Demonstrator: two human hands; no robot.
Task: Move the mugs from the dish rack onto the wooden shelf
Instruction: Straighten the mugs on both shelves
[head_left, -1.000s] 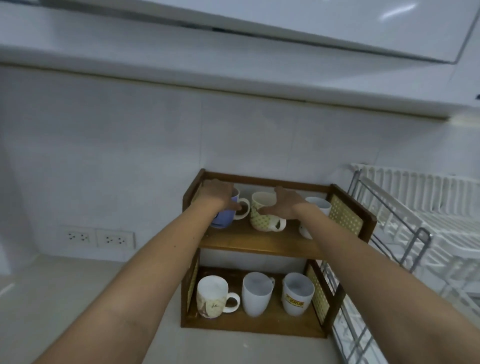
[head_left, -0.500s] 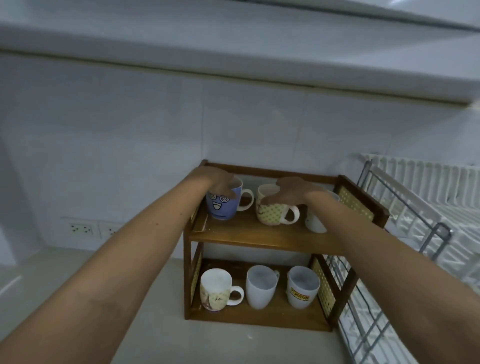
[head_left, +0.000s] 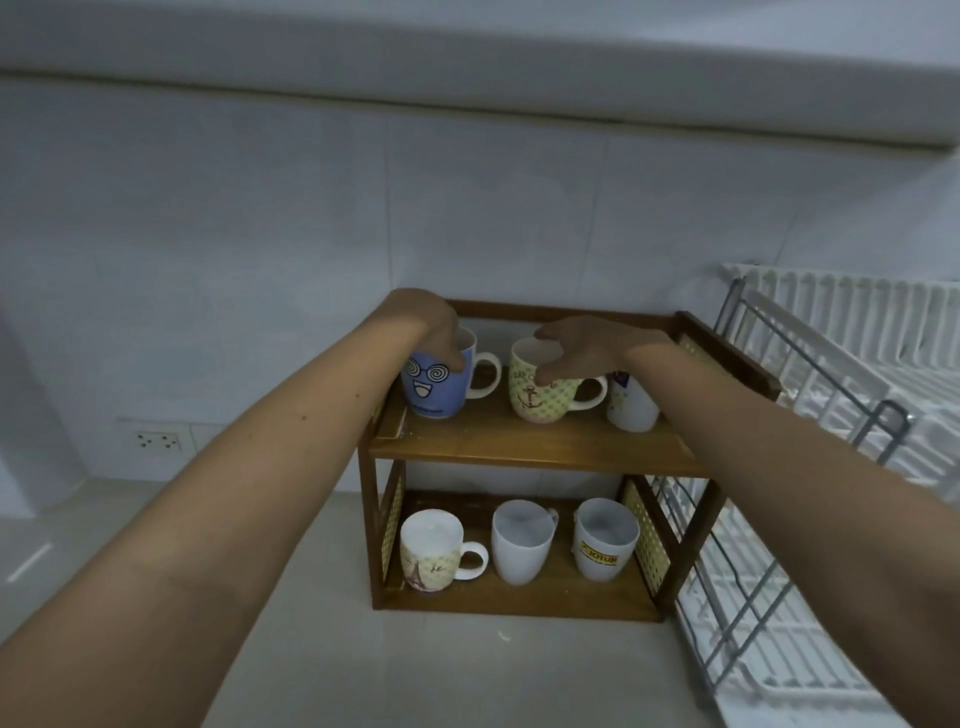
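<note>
Since half a second ago our view has dipped, so the wooden shelf (head_left: 535, 449) sits lower in view, and the blue mug (head_left: 439, 382) shows its whole cartoon face. Our left hand (head_left: 434, 325) grips that mug over its rim, thumb on the front. Our right hand (head_left: 582, 348) clasps the yellow patterned mug (head_left: 540, 397) from above. Both mugs stand upright on the top tier, beside a white mug (head_left: 631, 408). Three more mugs line the lower tier; the dish rack (head_left: 831, 395) stands just right.

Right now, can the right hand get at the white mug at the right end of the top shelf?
Probably yes. The right hand rests on the anchor mug, right beside the white mug. Only the person's own forearm hangs over that mug, with nothing else between.
</note>
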